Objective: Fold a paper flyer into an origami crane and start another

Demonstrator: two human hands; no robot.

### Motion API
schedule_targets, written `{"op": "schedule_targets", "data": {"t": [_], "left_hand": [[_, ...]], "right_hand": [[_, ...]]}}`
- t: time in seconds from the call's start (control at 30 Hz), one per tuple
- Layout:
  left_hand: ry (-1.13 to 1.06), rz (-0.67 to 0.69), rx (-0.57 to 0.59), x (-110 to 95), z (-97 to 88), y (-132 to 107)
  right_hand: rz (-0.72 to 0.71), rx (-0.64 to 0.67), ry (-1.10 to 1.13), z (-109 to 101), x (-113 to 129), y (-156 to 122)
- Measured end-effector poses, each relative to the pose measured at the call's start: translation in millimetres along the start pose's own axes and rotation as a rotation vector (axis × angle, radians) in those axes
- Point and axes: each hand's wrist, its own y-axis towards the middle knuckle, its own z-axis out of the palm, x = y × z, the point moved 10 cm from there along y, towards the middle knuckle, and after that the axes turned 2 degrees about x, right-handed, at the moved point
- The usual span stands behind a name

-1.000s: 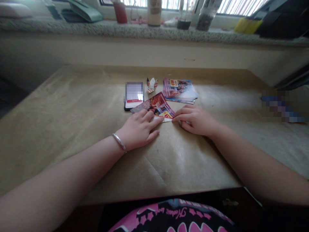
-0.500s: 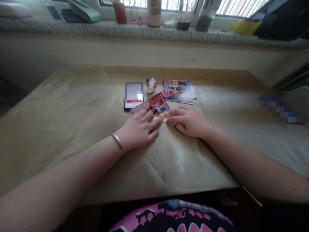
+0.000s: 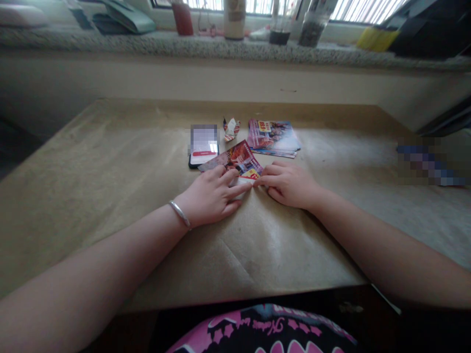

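A printed flyer (image 3: 235, 158) lies flat on the table in front of me, with a white folded strip along its near edge. My left hand (image 3: 213, 192) rests on its lower left part, fingers spread, the index finger stretched along the white strip. At the flyer's near right corner, my right hand (image 3: 289, 184) has its fingers bent and drawn together, the tips on the paper. The underside of the flyer and part of its left edge are hidden by my left hand.
Beyond the flyer lie a phone (image 3: 203, 157), a small folded paper piece (image 3: 231, 129) and a stack of flyers (image 3: 275, 135). A blurred blue item (image 3: 427, 164) is at the table's right. Bottles and a red cup (image 3: 183, 19) line the windowsill (image 3: 147, 46).
My left index fingertip has slid slightly right along the white strip, closer to my right fingertips. The flyer and the other things stay in place.
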Motion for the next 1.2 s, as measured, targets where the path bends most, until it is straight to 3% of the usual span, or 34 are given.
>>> {"op": "schedule_targets", "data": {"t": [0.57,1.2], "left_hand": [[-0.031,0.010,-0.018,6,-6.6,-3],[-0.095,0.042,0.075,13,-12.1,-9]], "right_hand": [[0.006,0.004,0.024,2,-3,-2],[-0.027,0.016,-0.027,2,0,-3]]}}
